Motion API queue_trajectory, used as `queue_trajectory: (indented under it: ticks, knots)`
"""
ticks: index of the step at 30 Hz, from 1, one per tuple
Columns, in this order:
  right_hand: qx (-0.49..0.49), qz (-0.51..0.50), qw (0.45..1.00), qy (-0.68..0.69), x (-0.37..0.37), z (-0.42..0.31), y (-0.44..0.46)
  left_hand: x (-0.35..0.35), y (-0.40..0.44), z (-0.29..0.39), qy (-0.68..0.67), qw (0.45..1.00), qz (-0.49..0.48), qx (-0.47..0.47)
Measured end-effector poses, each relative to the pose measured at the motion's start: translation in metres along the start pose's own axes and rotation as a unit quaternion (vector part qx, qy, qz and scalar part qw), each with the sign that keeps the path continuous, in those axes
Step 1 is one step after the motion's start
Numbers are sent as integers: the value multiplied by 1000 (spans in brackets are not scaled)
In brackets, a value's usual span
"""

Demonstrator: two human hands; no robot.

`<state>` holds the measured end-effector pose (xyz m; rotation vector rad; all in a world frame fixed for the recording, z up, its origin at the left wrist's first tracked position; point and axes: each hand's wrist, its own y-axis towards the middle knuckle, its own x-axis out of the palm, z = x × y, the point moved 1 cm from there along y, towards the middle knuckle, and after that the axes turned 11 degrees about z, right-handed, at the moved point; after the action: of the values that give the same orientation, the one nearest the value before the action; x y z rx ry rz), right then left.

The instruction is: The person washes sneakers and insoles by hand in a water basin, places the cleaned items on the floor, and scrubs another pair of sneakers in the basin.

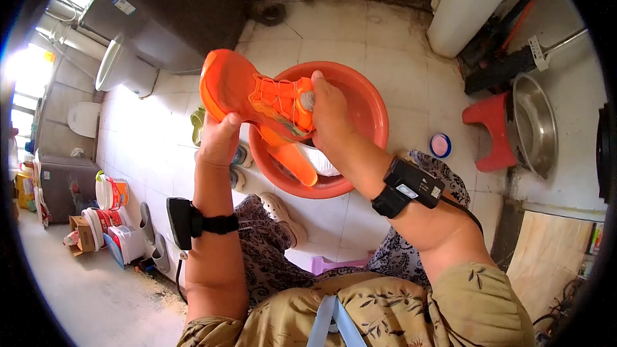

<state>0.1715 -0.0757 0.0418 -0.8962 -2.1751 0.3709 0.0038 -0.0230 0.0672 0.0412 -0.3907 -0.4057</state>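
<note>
An orange lace-up sneaker (273, 99) is held sideways above the left part of an orange-red plastic basin (379, 115). My left hand (220, 136) grips its broad, smooth toe end from below, thumb on the near side. At the other end, by the tongue and its round grey patch, my right hand (330, 108) is closed with the thumb on top. Below the sneaker, in the basin, lie an orange insole-like piece (297, 164) and a white item (321, 160) whose kind I cannot make out. The sneaker partly hides both.
A blue-rimmed round tub (440, 145) sits on the tiles right of the basin. Further right are a red stool (491, 132) and a metal bowl (540, 125). Several white-and-red buckets (112, 191) and grey slippers (159, 254) stand at left. A dark appliance (173, 13) is behind.
</note>
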Motion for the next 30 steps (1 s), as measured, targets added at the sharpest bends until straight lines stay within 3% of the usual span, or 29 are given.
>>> queue_trajectory:
  ticks: [1, 3, 7, 9, 10, 12, 13, 15, 18, 19, 23, 25, 30]
  knots:
    - [1, -4, 1000, 0, -1, 3, 2, 3, -1, 0, -19, 999, 30, 6]
    - [-127, -58, 987, -73, -3, 4, 0, 2, 0, -3, -57, 993, 101, 1]
    - [-152, -121, 973, -129, -2, -10, -19, -3, 6, 4, -159, 980, 116, -12]
    - [-224, -104, 933, -261, -9, -25, -19, -12, 8, 4, -175, 976, 132, -5]
    - [-141, -99, 954, -245, -10, -38, -23, -16, 9, 3, -192, 971, 141, -7]
    - [-340, -139, 847, -384, -14, -43, -5, -21, 8, 1, -216, 967, 138, -10]
    - [-342, -148, 844, -385, -13, -37, -4, -21, 8, -1, -242, 963, 120, -24]
    - [-361, -262, 804, -392, -15, -25, -15, -17, 5, -2, -287, 953, 79, -54]
    - [-311, -287, 789, -444, -16, -26, -25, -12, 2, -4, -309, 945, 27, -105]
    - [-337, -305, 769, -450, -16, -30, -26, -12, 0, -8, -289, 950, 43, -106]
    - [-389, -283, 718, -503, -20, -19, -20, -7, 0, -2, -237, 962, 76, -112]
    - [-428, -202, 684, -555, -15, -21, -22, -9, 6, 2, -124, 986, 103, -45]
    - [-465, -156, 596, -636, -13, -16, -26, -2, 8, -6, -105, 973, 199, -55]
